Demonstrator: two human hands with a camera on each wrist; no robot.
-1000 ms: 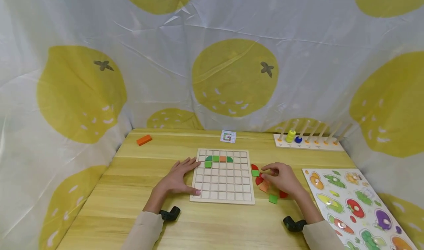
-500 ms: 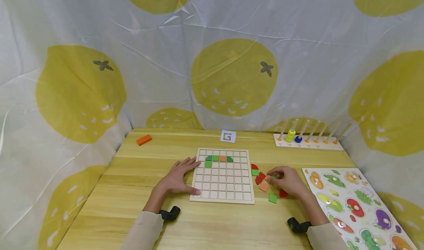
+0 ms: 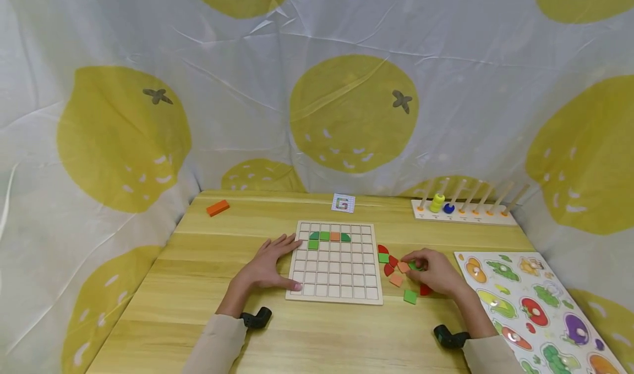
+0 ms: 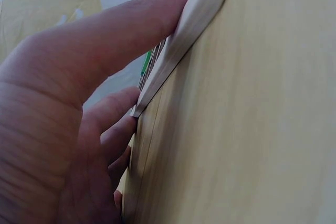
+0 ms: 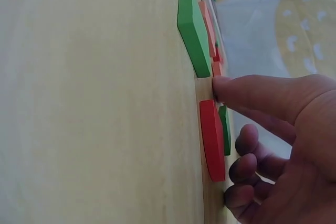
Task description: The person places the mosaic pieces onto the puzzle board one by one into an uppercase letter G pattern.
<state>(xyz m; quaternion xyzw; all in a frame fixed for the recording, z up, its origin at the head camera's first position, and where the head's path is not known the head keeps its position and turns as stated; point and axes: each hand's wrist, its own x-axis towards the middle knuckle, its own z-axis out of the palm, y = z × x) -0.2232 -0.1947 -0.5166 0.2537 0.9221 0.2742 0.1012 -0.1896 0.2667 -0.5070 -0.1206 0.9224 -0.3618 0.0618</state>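
My left hand (image 3: 267, 267) lies spread along the left side of a wooden grid board (image 3: 334, 300). Its thumb rests on the near left corner and its fingertips touch the edge farther up. Green and orange tiles (image 3: 324, 236) fill several cells near the board's top, with a green square (image 3: 313, 245) below their left end. Right of the board, my right hand (image 3: 433, 272) pinches an orange square tile (image 3: 403, 267) between thumb and index finger, low over the table. Around it lie red quarter-round tiles (image 3: 388, 270), another orange square (image 3: 395, 280) and a green square (image 3: 410, 297).
A small card (image 3: 343, 203) with a coloured G stands behind the board. An orange block (image 3: 218, 208) lies at the back left. To the back right is a peg rack (image 3: 463, 214) with yellow and blue beads. A vegetable puzzle board (image 3: 525, 286) covers the right side.
My right hand has shifted from the red tiles slightly right and nearer to me, onto the orange square tile. My left hand stays on the board's edge.
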